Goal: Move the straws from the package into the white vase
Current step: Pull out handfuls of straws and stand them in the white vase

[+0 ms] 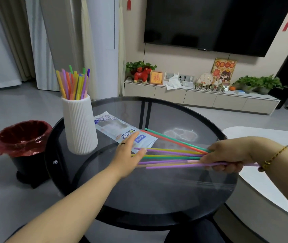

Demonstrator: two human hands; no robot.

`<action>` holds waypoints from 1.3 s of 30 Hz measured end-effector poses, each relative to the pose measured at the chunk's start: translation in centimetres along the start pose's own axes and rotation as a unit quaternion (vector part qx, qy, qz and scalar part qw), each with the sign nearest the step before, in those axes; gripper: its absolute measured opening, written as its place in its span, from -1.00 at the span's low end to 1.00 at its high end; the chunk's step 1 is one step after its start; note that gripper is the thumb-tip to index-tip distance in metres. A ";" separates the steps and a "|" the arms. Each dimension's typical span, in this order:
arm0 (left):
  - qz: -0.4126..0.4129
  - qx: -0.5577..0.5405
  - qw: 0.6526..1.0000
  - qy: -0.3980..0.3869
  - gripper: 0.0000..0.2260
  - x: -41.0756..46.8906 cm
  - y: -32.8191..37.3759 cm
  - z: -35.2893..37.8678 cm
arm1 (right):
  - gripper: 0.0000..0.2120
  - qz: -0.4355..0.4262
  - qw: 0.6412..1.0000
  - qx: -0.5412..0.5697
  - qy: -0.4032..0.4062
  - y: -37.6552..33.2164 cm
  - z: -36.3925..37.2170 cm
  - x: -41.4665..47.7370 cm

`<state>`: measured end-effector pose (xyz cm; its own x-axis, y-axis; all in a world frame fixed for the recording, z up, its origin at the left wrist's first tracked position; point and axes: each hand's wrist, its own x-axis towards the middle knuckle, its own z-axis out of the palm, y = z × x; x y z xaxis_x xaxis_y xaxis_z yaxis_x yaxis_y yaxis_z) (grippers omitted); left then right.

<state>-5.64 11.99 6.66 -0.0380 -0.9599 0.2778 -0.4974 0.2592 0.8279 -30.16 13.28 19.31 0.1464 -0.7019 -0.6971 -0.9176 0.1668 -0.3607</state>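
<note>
On the round glass worktop nearest the viewer, the right hand has its fingers curled round one end of a bunch of loose straws. They splay leftward in a wide fan of purple, yellow, green and orange instead of lying together. The left hand is flat with fingers stretched straight, its tips against the free ends of the fan and partly over the near end of the printed package, which lies flat and looks emptied. Just beyond, to the left, stands the ribbed white vase, with many coloured straws upright in it, near the worktop's edge and beside a bin lined in red. The likely trouble is the fan: held at one end only, the outer straws could slide free and roll across the glass or off onto the floor. Unless it is gathered first, the spread would catch on the vase's crowded mouth, and a push there might tip the tall vase toward the edge.
</note>
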 end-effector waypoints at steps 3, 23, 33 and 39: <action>0.176 0.123 0.976 -0.035 -0.17 -0.8 3.1 0.0 | -0.75 -0.008 1.000 -0.023 -0.009 -1.9 0.3 -0.4; -0.018 0.081 0.996 -0.031 -0.70 0.4 1.6 -2.5 | -0.56 -0.307 0.642 -0.270 0.648 -10.4 0.3 0.4; -0.056 -0.143 0.988 -0.026 -0.71 2.2 2.1 -3.7 | -0.80 -0.431 0.800 0.368 0.195 -13.5 4.9 5.7; -0.074 -0.157 0.985 -0.011 -0.71 2.8 1.1 -3.9 | -0.62 -0.446 0.811 0.317 0.207 -16.9 5.3 7.5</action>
<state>-2.96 10.02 10.23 -0.0061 -0.9909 0.1341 -0.2063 0.1325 0.9695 -11.56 8.84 16.92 0.3913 -0.8894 0.2363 -0.1214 -0.3044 -0.9448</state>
